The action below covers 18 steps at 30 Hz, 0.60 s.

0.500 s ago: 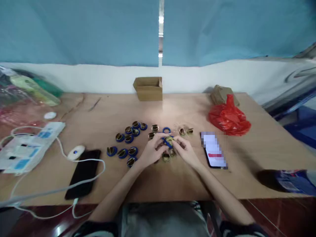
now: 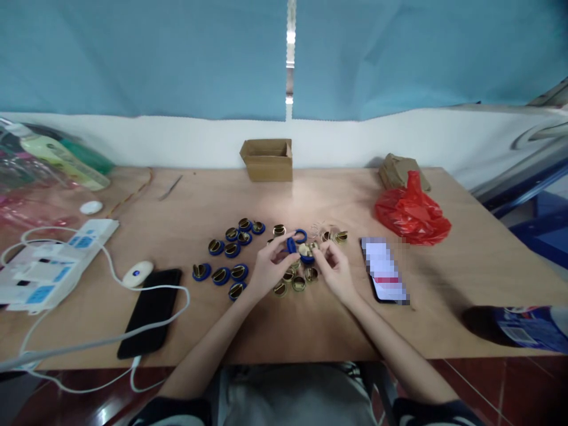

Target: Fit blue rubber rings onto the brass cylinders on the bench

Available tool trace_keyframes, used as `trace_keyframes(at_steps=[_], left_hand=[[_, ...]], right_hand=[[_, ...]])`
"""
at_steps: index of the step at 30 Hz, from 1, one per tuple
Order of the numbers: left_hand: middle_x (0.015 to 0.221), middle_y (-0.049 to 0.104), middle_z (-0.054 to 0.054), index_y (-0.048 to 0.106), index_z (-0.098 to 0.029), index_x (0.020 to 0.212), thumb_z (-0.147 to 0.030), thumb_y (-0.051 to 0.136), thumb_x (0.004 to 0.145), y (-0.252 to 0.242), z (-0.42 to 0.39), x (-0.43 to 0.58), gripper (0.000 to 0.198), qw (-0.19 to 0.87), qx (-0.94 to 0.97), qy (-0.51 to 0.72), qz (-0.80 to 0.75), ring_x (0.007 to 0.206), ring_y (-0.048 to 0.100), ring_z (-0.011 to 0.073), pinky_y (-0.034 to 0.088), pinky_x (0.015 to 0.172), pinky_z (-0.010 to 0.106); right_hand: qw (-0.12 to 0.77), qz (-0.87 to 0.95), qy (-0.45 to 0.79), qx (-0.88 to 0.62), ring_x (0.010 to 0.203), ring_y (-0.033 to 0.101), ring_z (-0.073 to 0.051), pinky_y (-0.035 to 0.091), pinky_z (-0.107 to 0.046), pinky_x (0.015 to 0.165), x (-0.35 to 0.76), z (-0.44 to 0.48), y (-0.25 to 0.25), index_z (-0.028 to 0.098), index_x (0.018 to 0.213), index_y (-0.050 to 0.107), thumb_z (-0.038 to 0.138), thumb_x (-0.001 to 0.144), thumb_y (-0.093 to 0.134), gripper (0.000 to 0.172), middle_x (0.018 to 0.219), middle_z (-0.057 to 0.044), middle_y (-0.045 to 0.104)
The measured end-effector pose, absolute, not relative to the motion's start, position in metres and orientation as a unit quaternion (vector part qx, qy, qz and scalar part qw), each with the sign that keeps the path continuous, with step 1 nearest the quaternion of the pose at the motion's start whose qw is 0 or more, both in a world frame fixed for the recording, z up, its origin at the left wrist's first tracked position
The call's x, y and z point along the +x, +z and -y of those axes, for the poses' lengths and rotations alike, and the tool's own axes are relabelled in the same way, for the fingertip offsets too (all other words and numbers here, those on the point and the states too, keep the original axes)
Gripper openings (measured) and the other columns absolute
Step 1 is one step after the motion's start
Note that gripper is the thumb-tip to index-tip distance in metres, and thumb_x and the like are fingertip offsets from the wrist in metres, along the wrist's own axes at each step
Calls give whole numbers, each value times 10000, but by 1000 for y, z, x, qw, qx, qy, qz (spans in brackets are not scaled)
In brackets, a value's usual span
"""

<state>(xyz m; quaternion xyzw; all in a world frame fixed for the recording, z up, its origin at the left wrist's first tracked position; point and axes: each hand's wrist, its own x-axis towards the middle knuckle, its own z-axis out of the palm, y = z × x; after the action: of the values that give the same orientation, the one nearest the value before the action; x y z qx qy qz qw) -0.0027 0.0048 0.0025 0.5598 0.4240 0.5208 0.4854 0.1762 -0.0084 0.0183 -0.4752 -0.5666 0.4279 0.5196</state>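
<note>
My left hand (image 2: 275,266) pinches a blue ring (image 2: 290,244) on edge between thumb and fingers. My right hand (image 2: 335,269) is closed at the fingertips on a small gold-coloured metal piece (image 2: 314,246), partly covered by the fingers. Between the hands sits another gold piece in a blue ring (image 2: 306,258). Just beyond lies a loose blue ring (image 2: 300,235). Several bare gold pieces (image 2: 299,284) are close below the hands, and two more gold pieces (image 2: 341,236) are behind the right hand. Left of my left hand are several gold pieces set in blue rings (image 2: 220,275).
A cardboard box (image 2: 268,168) stands at the back. At right are a phone with a lit screen (image 2: 384,269), a red plastic bag (image 2: 412,213) and a bottle (image 2: 519,325). A black phone (image 2: 151,313), white cables and a power strip (image 2: 66,266) occupy the left.
My hands have moved slightly apart from the gold-and-blue piece they held together. A blue ring now shows upright in the left fingers, and more bare gold pieces are visible below.
</note>
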Motion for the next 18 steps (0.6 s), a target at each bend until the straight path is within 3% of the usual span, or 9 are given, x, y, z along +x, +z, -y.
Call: trace_keyframes(at_steps=[3, 5, 10, 13, 18], left_hand=[[1202, 751, 99, 596, -213, 1325, -298, 809, 795, 2, -14, -15, 578, 416, 571, 525, -475, 1020, 752, 234, 625, 903, 382], [1158, 761, 78, 617, -225, 1279, -310, 823, 791, 1, -17, -21, 537, 340, 612, 501, -508, 982, 753, 229, 620, 886, 384], [1194, 742, 79, 653, -236, 1203, -306, 786, 850, 5, -12, -17, 384, 191, 740, 434, -477, 1105, 710, 248, 565, 988, 416], [1253, 708, 84, 639, -240, 1221, -276, 774, 862, 10, -10, -8, 385, 173, 774, 419, -442, 1196, 668, 247, 533, 1038, 401], [1202, 704, 77, 627, -229, 1197, -248, 754, 872, 24, -23, 5, 349, 192, 791, 331, -478, 1118, 685, 246, 540, 986, 379]], right_hand=[[544, 523, 426, -499, 524, 364, -121, 295, -269, 501, 184, 3, 22, 244, 770, 484, 549, 916, 642, 373, 607, 67, 394], [564, 497, 423, -506, 509, 347, -116, 288, -271, 495, 188, -2, 24, 247, 770, 480, 549, 884, 683, 381, 606, 75, 389], [580, 469, 418, -519, 524, 341, -111, 290, -274, 521, 193, -11, 21, 241, 741, 496, 509, 797, 777, 393, 614, 81, 386], [590, 474, 403, -514, 553, 345, -113, 310, -273, 566, 193, -13, 16, 235, 735, 507, 449, 761, 811, 374, 605, 88, 373], [607, 472, 383, -512, 598, 375, -123, 334, -276, 615, 193, -15, 13, 237, 729, 472, 380, 737, 811, 368, 634, 84, 379]])
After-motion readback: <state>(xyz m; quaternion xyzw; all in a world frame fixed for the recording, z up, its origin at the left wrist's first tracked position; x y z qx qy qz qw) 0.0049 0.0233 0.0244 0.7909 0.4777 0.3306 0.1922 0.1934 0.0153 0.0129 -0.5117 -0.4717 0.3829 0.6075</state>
